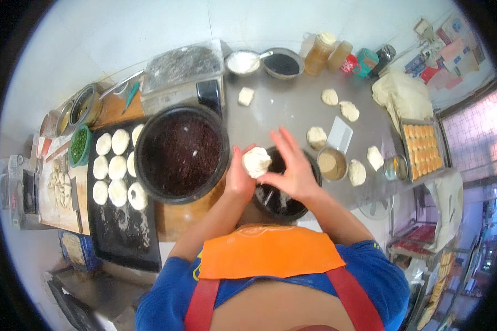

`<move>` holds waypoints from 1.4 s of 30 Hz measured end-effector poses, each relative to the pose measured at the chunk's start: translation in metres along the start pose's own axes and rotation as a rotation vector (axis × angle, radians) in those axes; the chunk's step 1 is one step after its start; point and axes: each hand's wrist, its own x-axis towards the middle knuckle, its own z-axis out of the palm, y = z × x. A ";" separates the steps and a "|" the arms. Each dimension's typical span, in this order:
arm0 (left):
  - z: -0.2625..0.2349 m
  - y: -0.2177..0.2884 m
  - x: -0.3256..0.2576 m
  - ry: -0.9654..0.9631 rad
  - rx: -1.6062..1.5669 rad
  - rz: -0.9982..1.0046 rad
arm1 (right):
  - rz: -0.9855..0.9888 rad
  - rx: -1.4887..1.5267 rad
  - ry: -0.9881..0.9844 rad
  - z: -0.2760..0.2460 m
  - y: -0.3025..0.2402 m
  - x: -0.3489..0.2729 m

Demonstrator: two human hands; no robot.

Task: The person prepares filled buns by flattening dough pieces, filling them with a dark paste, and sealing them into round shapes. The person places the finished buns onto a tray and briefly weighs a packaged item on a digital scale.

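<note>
My left hand (239, 175) is closed round a white ball of dough (256, 162), its top gathered into folds. To the right of the ball, my right hand (294, 171) has its fingers stretched out and apart, with the thumb at the dough's lower edge. Both hands are above a dark bowl (306, 205), which they partly cover. Left of them stands a big black basin (222, 138) of dark reddish-brown filling (179, 149). A black baking tray (116, 237) farther left carries rows of flat white dough rounds (117, 166).
Dough pieces (316, 137) lie about the steel table (292, 107), near a white scraper (340, 134) and a small bowl of tan paste (332, 164). Bowls of white powder (243, 62) and black seeds (282, 63) stand behind. A tray of browned pastries (423, 148) sits far right.
</note>
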 end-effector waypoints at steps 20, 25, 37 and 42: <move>-0.022 0.013 -0.018 -0.192 0.678 0.081 | 0.061 -0.438 -0.069 0.044 0.335 0.318; -0.020 0.020 -0.016 -0.259 0.719 0.015 | 0.441 1.399 0.239 0.003 0.275 0.259; -0.022 0.071 -0.086 -0.112 -0.254 0.041 | -0.078 0.963 -0.507 0.076 -0.012 0.050; -0.138 0.106 -0.180 -0.039 0.042 0.145 | -0.602 0.334 -0.674 0.154 -0.139 0.016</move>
